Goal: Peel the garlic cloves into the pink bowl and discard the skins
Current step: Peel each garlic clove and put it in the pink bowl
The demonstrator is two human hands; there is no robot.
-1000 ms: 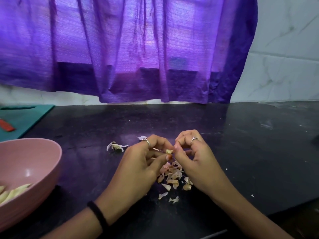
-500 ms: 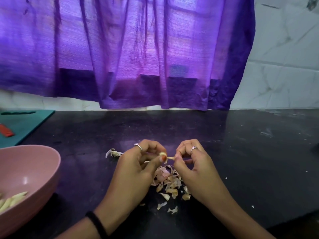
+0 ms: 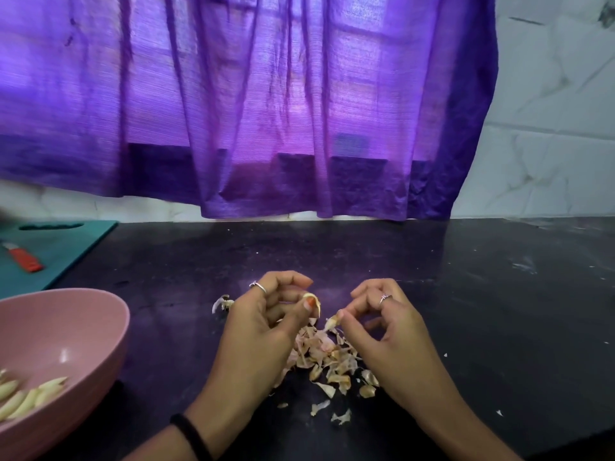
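Note:
My left hand [image 3: 266, 322] pinches a small garlic clove [image 3: 314, 302] between thumb and curled fingers, above the dark counter. A short way to its right, my right hand [image 3: 382, 324] pinches a strip of garlic skin [image 3: 331, 323] at its fingertips. Below and between both hands lies a pile of pinkish skins [image 3: 327, 357]. The pink bowl [image 3: 83, 331] stands at the lower left with several peeled cloves [image 3: 28, 395] inside.
A teal cutting board [image 3: 63, 247] with an orange-handled knife [image 3: 25, 259] lies at the far left. A garlic root scrap [image 3: 222, 303] sits just left of my left hand. A purple curtain [image 3: 249, 104] hangs over the counter's back edge.
My hands were together on the clove; now they have drawn apart, the right one pulling a strip of skin away. The view has tilted up a little.

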